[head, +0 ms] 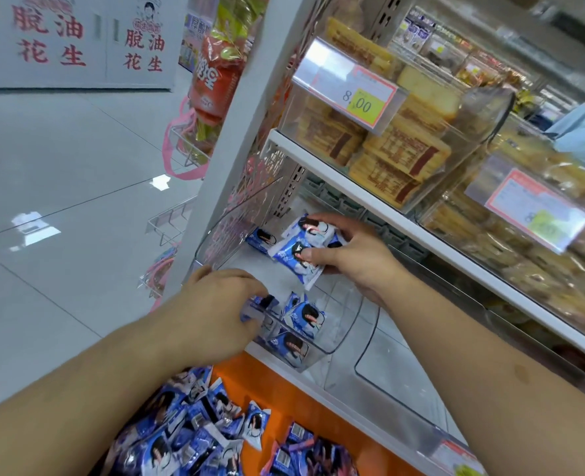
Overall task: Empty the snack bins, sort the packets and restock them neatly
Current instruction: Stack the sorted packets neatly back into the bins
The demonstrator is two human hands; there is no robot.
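Restocking looks to be in its early-to-middle stage, judging by how few packets sit on the shelf against how many wait below. At a shop shelf, a person's right hand (342,250) reaches into a clear plastic snack bin (236,218) on the lower shelf and grips a small stack of blue-and-white snack packets (304,249), thumb on top and fingers curled beneath, holding them just above the bin's pale floor. One more packet (261,238) lies flat near the back of that bin, which is otherwise nearly bare. The left hand (219,310) is at the bin's front lip, fingers curled around another packet (263,305) there. A few packets (301,324) stand in the bin's rounded front section. Below the shelf edge, a loose heap of the same packets (195,431) lies in a jumble, apparently tipped out and waiting to go back, so most of the refilling seems still to do. A neighbouring clear bin (404,389) to the right appears to hold nothing. On the shelf above, bins of tan biscuit packs (387,156) sit full behind a price tag (356,94).
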